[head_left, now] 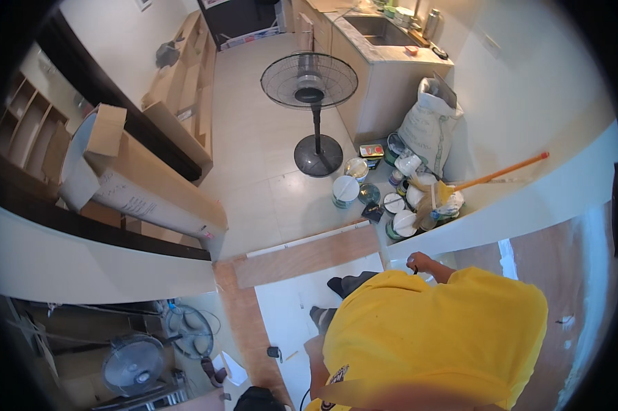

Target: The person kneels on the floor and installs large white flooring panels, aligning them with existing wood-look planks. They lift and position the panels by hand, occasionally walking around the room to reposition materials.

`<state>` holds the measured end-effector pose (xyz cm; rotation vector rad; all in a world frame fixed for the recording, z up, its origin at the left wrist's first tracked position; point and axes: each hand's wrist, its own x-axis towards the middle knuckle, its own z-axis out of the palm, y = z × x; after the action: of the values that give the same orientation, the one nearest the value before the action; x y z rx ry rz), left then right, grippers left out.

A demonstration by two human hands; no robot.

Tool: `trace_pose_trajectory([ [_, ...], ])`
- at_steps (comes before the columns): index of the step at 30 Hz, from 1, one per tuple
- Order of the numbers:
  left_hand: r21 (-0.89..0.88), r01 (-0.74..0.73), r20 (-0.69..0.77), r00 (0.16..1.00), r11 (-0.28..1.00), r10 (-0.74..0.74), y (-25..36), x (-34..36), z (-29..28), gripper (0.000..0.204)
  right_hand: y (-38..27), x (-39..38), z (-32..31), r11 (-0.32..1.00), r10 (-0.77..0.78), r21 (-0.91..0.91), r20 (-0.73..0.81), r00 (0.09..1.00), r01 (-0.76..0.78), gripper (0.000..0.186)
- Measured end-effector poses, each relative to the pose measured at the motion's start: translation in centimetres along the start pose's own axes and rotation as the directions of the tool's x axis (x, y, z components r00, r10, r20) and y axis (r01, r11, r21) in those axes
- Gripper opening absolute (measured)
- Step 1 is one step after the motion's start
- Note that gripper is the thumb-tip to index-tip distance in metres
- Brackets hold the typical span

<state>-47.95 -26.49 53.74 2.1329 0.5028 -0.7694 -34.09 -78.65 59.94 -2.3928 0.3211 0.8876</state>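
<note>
A yellow shirt covers my body at the lower right, with my feet in dark socks beside it on a white panel (pixel 285 301). My right hand (pixel 419 262) reaches out past the shirt near the low wall's end. Its fingers are curled around a thin dark thing too small to name. Part of my left forearm (pixel 317 363) shows at the shirt's edge, but the hand itself is out of sight. On the white panel near that arm lie a small black device like a tape measure (pixel 274 353) and a yellow pencil (pixel 292 355).
Ahead stands a black pedestal fan (pixel 317 147). Paint cans (pixel 345 190), a broom (pixel 501 171) and a white sack (pixel 425 130) crowd the right wall. A long cardboard box (pixel 151 185) leans at left; a second fan (pixel 134 364) is below it. Wooden strips (pixel 309 255) edge the panel.
</note>
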Motion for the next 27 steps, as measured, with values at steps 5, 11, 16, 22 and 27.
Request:
trace_pose_trajectory([
  [5, -0.072, 0.165, -0.211, 0.961, 0.984, -0.177, 1.7, -2.6, 0.4, 0.025, -0.2, 0.2, -1.1, 0.999, -0.053, -0.011, -0.044, 0.998, 0.053, 0.025],
  [11, -0.16, 0.03, -0.518, 0.848, 0.987, -0.109, 5.1, -3.1, 2.5, 0.015, -2.8, 3.3, -3.1, 0.96, -0.105, -0.244, 0.145, 0.984, 0.139, 0.03],
  [16, -0.228, 0.396, -0.195, 0.877, 0.89, -0.44, 5.6, -6.7, 6.2, 0.031, -8.0, 7.2, -6.2, 0.986, 0.099, -0.157, 0.272, 0.957, -0.058, 0.038],
  [22, -0.572, 0.124, -0.412, 0.811, 0.81, -0.415, 4.9, -9.9, 9.2, 0.01, -16.8, 12.6, -8.0, 0.971, -0.033, -0.211, 0.326, 0.945, 0.107, 0.025],
  [27, -0.838, 0.045, -0.152, 0.937, 0.544, -0.313, 1.4, -15.3, 12.2, 0.014, -21.0, 12.8, -6.8, 0.952, -0.052, -0.263, 0.363, 0.93, 0.156, 0.02],
])
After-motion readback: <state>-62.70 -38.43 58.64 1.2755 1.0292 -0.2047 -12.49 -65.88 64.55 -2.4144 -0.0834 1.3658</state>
